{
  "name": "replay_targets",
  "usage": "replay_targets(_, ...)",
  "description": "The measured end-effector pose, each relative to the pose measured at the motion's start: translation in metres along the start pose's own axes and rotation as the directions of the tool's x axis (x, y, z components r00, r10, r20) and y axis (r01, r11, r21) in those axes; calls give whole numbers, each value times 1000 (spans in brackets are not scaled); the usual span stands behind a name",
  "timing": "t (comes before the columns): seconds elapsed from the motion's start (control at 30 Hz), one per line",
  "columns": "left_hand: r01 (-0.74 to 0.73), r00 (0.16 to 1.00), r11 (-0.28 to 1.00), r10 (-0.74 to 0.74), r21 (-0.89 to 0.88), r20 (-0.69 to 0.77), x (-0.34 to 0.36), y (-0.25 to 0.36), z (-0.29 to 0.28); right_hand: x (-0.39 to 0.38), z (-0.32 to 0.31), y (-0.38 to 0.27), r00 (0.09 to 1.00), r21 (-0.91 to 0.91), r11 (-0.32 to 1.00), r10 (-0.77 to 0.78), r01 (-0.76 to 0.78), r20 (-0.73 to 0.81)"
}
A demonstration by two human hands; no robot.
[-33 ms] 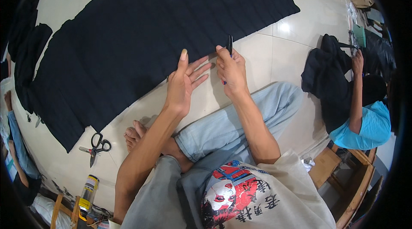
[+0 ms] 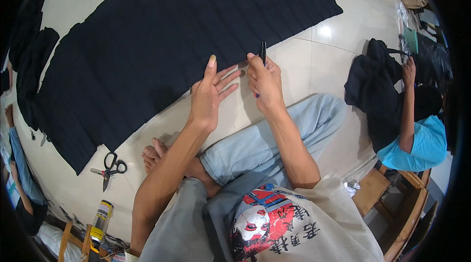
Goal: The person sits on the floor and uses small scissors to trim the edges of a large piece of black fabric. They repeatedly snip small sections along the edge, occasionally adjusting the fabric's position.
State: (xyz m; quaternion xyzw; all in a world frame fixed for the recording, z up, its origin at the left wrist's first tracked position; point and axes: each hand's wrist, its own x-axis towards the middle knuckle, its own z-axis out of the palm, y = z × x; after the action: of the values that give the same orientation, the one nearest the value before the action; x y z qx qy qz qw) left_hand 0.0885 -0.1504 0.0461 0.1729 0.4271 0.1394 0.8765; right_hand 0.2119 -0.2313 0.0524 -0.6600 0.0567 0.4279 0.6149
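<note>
Black cloth point(image 2: 162, 41) lies spread on the pale tiled floor, with faint stripes or folds across it. At its near edge, my left hand point(image 2: 208, 95) is open, thumb raised and fingers apart. I cannot tell if its fingers touch the cloth. Just to the right, my right hand point(image 2: 265, 78) is closed around a slim black pen point(image 2: 263, 52). The pen's dark end sticks up above the fist, and a bit of blue shows below it. Black-handled scissors point(image 2: 116, 165) rest on the floor by the cloth's near left corner, beside a small tool with a reddish handle point(image 2: 97, 170).
A yellow-and-black can point(image 2: 101, 222) stands at lower left near wooden slats point(image 2: 87, 242). More dark cloth point(image 2: 41, 65) is heaped at the left. On the right, a person in a blue shirt point(image 2: 414, 144) handles black fabric point(image 2: 373, 75) near a wooden frame point(image 2: 409, 222).
</note>
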Motion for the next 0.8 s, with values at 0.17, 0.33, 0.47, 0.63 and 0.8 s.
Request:
replay_targets(0.17,-16,999,996,20,89,-43,1,-9,-9,-22,-7,-9,998,-149,987,61,-56,29)
replay_targets(0.33,-98,994,995,99,21,-37,7,-15,-7,-38,-11,-2,969,-352,929,181,-112,170)
replay_targets(0.47,-90,995,996,90,5,-36,7,-14,-10,-30,-2,-1,952,-372,920,215,-123,217)
replay_targets(0.63,-69,997,997,68,-19,-29,8,-12,-13,-23,2,-1,949,-337,933,210,-123,234)
replay_targets(0.8,-69,997,997,68,-33,-28,9,-13,-15,-24,4,-1,948,-330,936,207,-120,241)
